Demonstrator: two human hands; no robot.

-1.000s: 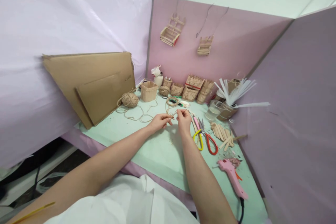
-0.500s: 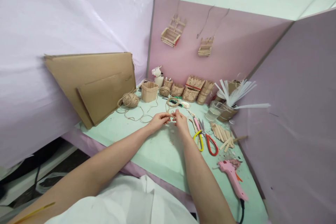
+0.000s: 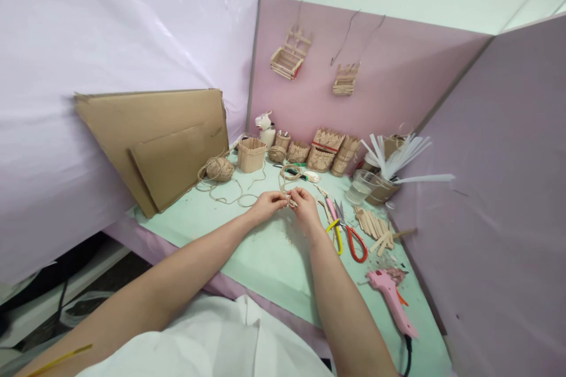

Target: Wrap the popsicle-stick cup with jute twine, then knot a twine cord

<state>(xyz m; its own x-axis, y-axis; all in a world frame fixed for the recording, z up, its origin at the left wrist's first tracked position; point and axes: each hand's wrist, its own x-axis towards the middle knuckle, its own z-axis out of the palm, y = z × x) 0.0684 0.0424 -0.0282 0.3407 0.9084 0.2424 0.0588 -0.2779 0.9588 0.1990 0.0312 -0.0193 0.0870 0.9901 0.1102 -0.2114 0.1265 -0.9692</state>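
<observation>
Both my hands meet over the middle of the pale green table (image 3: 265,253). My left hand (image 3: 267,206) and my right hand (image 3: 306,207) each pinch a piece of jute twine (image 3: 289,195) between their fingertips, which nearly touch. The twine runs back toward a loose coil (image 3: 292,172) behind my hands. A ball of the same twine (image 3: 218,168) lies to the left, with slack strands trailing across the table.
Red and yellow-handled scissors (image 3: 347,232) lie right of my right hand, beside a pile of wooden sticks (image 3: 374,227). A pink glue gun (image 3: 391,297) lies near the right front edge. Stick-built baskets (image 3: 325,153), a plastic cup (image 3: 360,185) and cardboard sheets (image 3: 154,141) line the back and left.
My right hand has dropped and moved left, closing the gap to my left hand. The fingertips now come together on the twine.
</observation>
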